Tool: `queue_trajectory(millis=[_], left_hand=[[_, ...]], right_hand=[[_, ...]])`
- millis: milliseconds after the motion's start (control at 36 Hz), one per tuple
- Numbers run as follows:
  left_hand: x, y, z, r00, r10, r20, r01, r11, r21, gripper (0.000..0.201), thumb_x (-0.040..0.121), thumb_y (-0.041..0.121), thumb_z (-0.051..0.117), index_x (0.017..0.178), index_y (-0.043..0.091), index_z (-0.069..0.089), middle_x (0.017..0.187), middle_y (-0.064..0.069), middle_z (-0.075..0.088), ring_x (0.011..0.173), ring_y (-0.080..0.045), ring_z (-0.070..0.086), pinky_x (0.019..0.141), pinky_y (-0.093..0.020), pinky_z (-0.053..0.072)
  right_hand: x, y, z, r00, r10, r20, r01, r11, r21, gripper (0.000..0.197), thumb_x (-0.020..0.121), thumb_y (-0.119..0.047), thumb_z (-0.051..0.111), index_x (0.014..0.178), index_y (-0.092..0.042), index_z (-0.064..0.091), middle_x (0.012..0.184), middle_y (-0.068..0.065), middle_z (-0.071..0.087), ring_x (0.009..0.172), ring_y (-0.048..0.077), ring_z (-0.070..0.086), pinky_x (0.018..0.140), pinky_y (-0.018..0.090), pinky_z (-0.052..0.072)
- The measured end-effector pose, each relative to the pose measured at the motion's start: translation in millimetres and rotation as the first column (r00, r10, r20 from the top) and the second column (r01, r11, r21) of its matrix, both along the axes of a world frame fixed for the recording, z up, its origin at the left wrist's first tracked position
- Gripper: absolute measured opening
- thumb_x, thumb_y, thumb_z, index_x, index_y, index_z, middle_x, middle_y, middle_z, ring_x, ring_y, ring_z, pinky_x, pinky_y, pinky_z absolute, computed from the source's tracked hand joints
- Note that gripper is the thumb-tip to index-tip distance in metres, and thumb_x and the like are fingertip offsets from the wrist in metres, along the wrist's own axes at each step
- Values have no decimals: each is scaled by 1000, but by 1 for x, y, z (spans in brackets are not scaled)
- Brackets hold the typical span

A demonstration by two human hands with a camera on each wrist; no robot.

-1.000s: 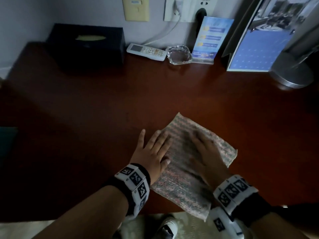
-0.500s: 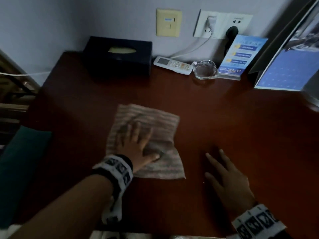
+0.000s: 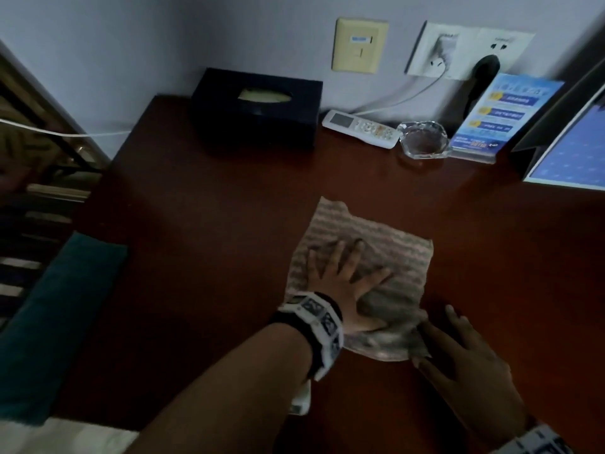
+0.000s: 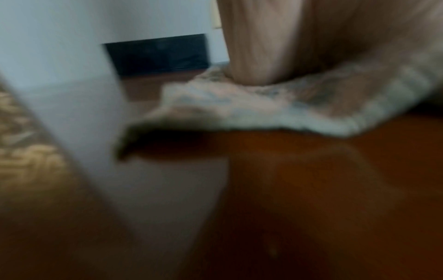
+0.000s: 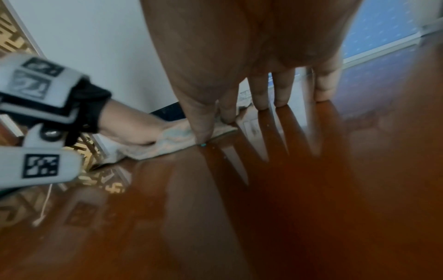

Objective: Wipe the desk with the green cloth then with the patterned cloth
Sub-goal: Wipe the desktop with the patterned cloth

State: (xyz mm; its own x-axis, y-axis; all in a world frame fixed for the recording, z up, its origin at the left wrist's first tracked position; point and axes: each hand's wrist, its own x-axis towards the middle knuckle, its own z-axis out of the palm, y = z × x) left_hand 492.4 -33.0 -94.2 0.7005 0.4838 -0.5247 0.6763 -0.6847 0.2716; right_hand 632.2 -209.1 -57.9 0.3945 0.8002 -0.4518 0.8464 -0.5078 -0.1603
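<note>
The striped patterned cloth (image 3: 379,244) lies rumpled on the dark red desk (image 3: 212,224), near its middle. My left hand (image 3: 343,273) presses flat on it with fingers spread. My right hand (image 3: 458,348) rests flat on the desk at the cloth's near right corner, thumb and forefinger touching its edge. In the right wrist view the thumb (image 5: 201,123) presses on the cloth (image 5: 172,140) while the other fingers stand on bare wood. The blurred left wrist view shows the cloth (image 4: 263,106) under my hand. A dark green cloth (image 3: 49,322) lies off the desk's left edge.
Along the back wall stand a black tissue box (image 3: 258,106), a white remote (image 3: 360,127), a glass ashtray (image 3: 424,139), a blue card stand (image 3: 487,116) and a blue calendar (image 3: 573,152). Cables hang from the wall sockets (image 3: 458,50).
My left hand has slid the patterned cloth from the left back toward the right. My right hand, apart from the cloth half a second ago, now touches its near corner.
</note>
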Motion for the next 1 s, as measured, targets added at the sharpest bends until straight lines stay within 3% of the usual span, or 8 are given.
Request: queue_trajectory(millis=[56, 167, 333, 528, 611, 722, 833, 1000], left_hand=[[-28, 22, 0, 994, 109, -23, -109, 994, 27, 89, 75, 79, 43, 139, 56, -14, 151, 6, -34, 137, -30, -33, 103, -65, -16], [-108, 73, 3, 908, 407, -99, -378, 898, 226, 100, 57, 91, 24, 139, 53, -18, 155, -3, -25, 142, -35, -19, 112, -56, -5], [-154, 80, 3, 707, 705, -56, -689, 705, 166, 100, 65, 86, 39, 139, 54, -19, 151, 0, -35, 139, -35, -28, 109, -66, -2], [-77, 7, 12, 906, 408, -111, -398, 912, 99, 105, 62, 88, 42, 132, 56, -29, 147, -2, -42, 135, -38, -34, 103, -73, -2], [-45, -22, 12, 949, 296, -108, -293, 955, 47, 106, 63, 87, 45, 133, 56, -29, 142, -2, -48, 132, -38, -39, 99, -74, -8], [-12, -59, 15, 980, 177, -87, -178, 984, -12, 106, 65, 85, 47, 130, 57, -32, 130, 1, -56, 128, -37, -45, 95, -75, -15], [19, -94, 18, 988, 129, -88, -136, 988, -74, 107, 67, 82, 49, 133, 54, -30, 131, -2, -57, 124, -37, -49, 89, -74, -21], [59, -158, 22, 997, 62, -46, -70, 973, -218, 87, 88, 62, 34, 144, 31, -25, 124, -1, -61, 116, -31, -54, 78, -64, -37]], right_hand=[[0, 1, 3, 1000, -5, -8, 5, 1000, -21, 63, 87, -66, 39, 137, -57, 3, 158, -10, -8, 146, 11, -2, 114, 37, 27], [0, 3, 5, 1000, -16, -11, 16, 999, -33, 56, 91, -62, 29, 142, -54, 8, 158, -13, -7, 146, 11, -3, 113, 39, 25], [1, 5, 7, 996, -76, -55, 76, 997, -17, 48, 94, -53, 14, 141, -53, 20, 158, -13, 1, 146, 9, 0, 113, 41, 24], [7, 6, 6, 970, -149, -193, 161, 986, 50, 41, 100, -43, 22, 139, -45, 37, 156, -16, 15, 145, 6, 9, 115, 43, 18], [13, 4, 9, 921, -215, -326, 283, 942, 179, 40, 99, -41, 29, 136, -37, 45, 150, -11, 34, 138, 4, 27, 115, 33, 21], [22, -1, 20, 881, -228, -415, 388, 851, 355, 34, 98, -23, 44, 130, -22, 56, 133, -7, 53, 117, 3, 43, 99, 21, 29], [26, -14, 21, 944, -85, -318, 254, 802, 540, 29, 95, -16, 55, 122, -24, 60, 115, -13, 57, 109, 7, 55, 91, 27, 42], [11, -18, 12, 954, 159, -255, 44, 767, 640, 22, 90, -25, 52, 110, -30, 60, 105, -16, 59, 99, -10, 51, 85, 1, 36]])
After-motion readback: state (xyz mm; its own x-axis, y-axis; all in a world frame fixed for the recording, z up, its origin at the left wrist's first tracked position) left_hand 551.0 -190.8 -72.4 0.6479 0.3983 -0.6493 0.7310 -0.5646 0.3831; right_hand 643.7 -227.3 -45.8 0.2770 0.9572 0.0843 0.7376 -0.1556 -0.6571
